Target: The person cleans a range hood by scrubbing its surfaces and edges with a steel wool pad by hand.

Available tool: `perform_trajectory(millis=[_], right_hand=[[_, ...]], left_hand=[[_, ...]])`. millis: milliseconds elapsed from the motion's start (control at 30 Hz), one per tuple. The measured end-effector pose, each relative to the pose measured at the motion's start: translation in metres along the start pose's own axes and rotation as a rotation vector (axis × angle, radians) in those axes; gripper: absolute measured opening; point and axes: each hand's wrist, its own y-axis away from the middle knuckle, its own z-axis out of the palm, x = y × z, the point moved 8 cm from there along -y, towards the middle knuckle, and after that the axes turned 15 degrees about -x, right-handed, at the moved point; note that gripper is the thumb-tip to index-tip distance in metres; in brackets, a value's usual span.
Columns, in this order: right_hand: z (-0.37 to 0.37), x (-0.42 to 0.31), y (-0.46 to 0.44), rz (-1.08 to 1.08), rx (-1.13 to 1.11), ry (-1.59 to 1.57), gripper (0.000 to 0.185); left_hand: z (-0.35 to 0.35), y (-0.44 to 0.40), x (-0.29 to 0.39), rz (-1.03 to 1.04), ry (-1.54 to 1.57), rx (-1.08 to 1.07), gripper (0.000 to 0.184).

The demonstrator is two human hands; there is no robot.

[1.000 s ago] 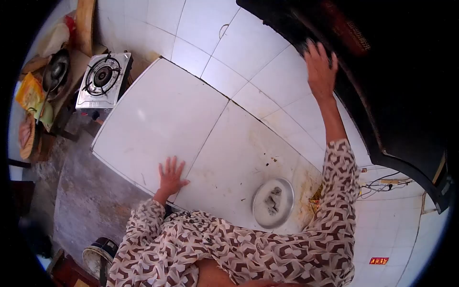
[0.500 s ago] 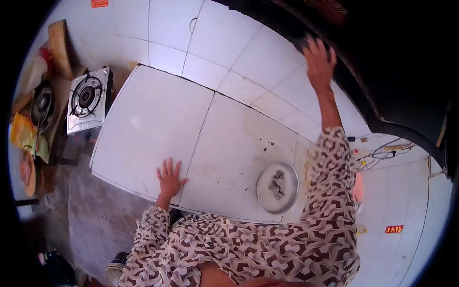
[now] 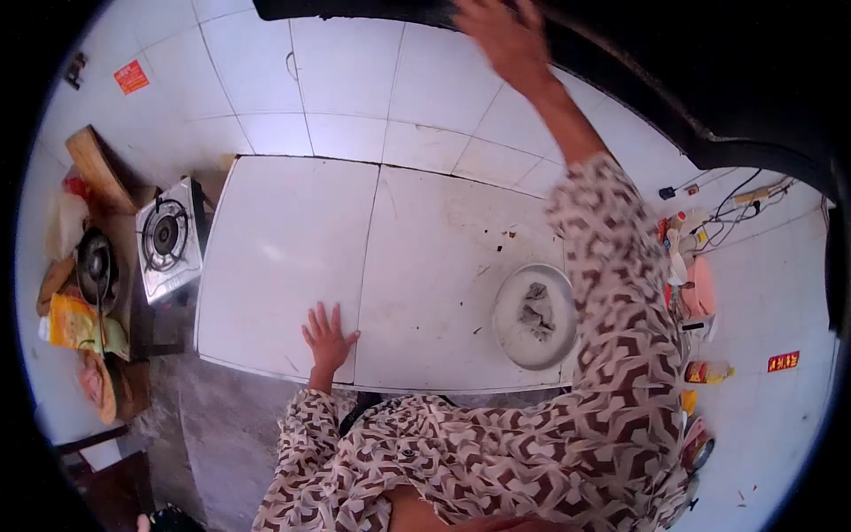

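My left hand (image 3: 327,339) lies flat on the white tiled counter (image 3: 275,257), fingers spread, just left of the joint between two tiles. Stretched far up and forward, my right hand (image 3: 507,43) is at the underside edge of the black range hood (image 3: 612,71). Its fingers are extended and partly lost against the dark hood, and I see nothing held in them. A round metal basin (image 3: 507,341) stands on the counter's right part, partly covered by my right sleeve. In it is a crumpled grey cloth (image 3: 535,312).
A gas stove (image 3: 167,238) stands left of the counter, with a wok (image 3: 96,266) beyond it. Dark crumbs (image 3: 507,235) dot the counter behind the basin. At right are cables (image 3: 736,208), a bottle (image 3: 709,372) and a pink container (image 3: 698,288).
My right hand has moved left along the hood's edge. My left hand stays flat on the counter. The view has turned, showing more of the right side.
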Motion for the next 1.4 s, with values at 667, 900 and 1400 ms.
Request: perform_trajectory(millis=[667, 900, 1400], right_hand=[[0.005, 0.088, 0.168, 0.298, -0.081, -0.051, 0.03], [0.055, 0.093, 0.22, 0.958, 0.509, -0.15, 0.056], [0.052, 0.155, 0.285, 1.574, 0.823, -0.61, 0.075]], left_hand=[[0.034, -0.006, 0.019, -0.141, 0.027, -0.269, 0.107], [0.033, 0.001, 0.035, -0.175, 0.11, -0.319, 0.115], [0.037, 0.0, 0.052, -0.237, 0.103, -0.388, 0.124]])
